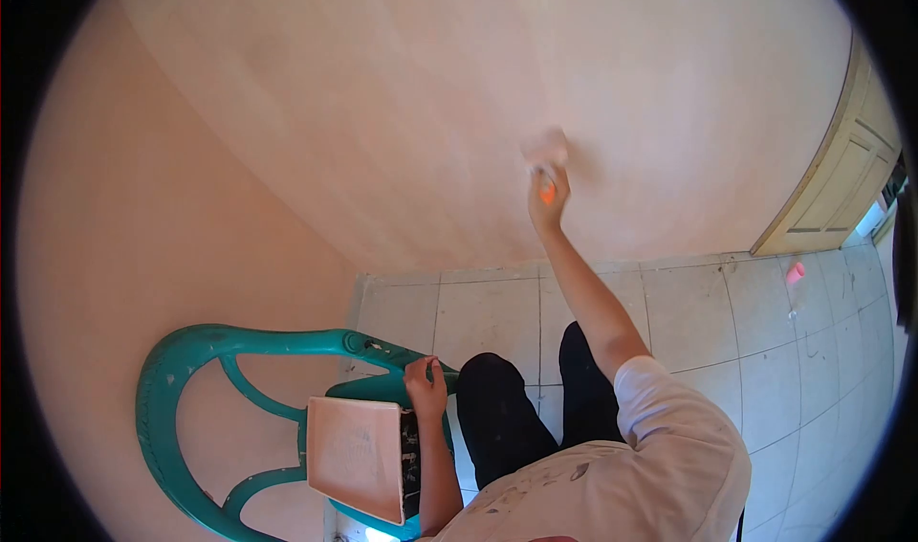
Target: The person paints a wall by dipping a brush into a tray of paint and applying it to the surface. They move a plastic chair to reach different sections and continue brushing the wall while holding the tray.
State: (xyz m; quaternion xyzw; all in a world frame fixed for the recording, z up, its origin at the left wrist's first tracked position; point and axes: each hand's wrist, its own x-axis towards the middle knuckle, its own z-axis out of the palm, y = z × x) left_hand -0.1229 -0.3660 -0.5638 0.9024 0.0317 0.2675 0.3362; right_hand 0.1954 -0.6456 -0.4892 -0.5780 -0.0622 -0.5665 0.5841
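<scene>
My right hand (548,198) is raised against the pale pink wall (382,111), closed around a paintbrush with an orange handle (548,194). Motion smears the brush's pinkish head (545,147) where it meets the wall. Low on the left, my left hand (425,386) is by the arm of a green plastic chair (163,398), its fingers loosely curled with nothing visible in them. A paint tray (356,458), coated in pale pink, rests on the chair beside my left forearm. Under the tray's right edge shows a dark, paint-spotted object (411,456) that I cannot make out.
Grey-white floor tiles (688,317) with stains run along the wall's foot. A wooden door (841,178) stands at the right. On the tiles near it lies a small pink object (796,272). My dark-trousered knees (492,398) are between the chair and wall.
</scene>
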